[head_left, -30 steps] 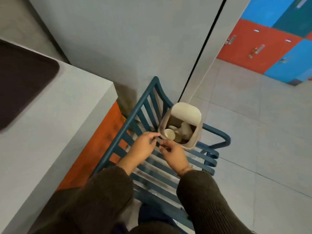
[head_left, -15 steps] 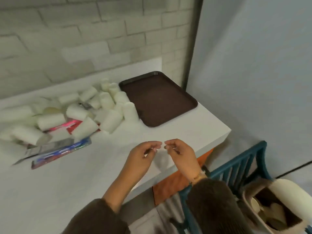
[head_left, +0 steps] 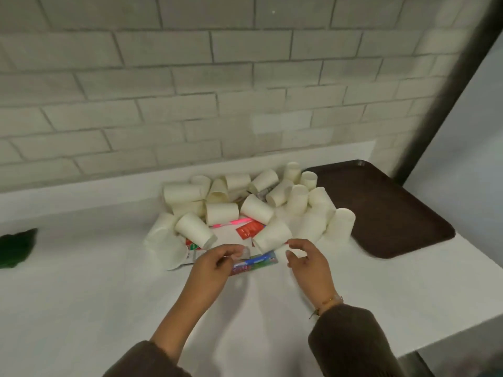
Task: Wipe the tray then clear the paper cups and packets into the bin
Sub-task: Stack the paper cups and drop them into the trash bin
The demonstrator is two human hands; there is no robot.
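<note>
Several white paper cups [head_left: 255,208] lie tumbled in a heap on the white counter, with packets among them: a red one [head_left: 249,229], a pink one [head_left: 235,222] and a blue-and-red one [head_left: 258,261]. The brown tray [head_left: 381,205] sits bare to the right of the heap. My left hand [head_left: 217,263] hovers over the blue-and-red packet, fingers curled, holding nothing that I can see. My right hand [head_left: 307,261] is open just below a tipped cup [head_left: 272,236]. The bin is out of view.
A dark green cloth [head_left: 17,246] lies at the counter's far left. A grey brick wall [head_left: 217,91] backs the white counter [head_left: 109,295]. The counter ends at the right, past the tray, beside a grey panel [head_left: 468,131].
My view has swung from the bin on the blue chair back to the counter. Both hands have moved from the bin to the near edge of the cup heap.
</note>
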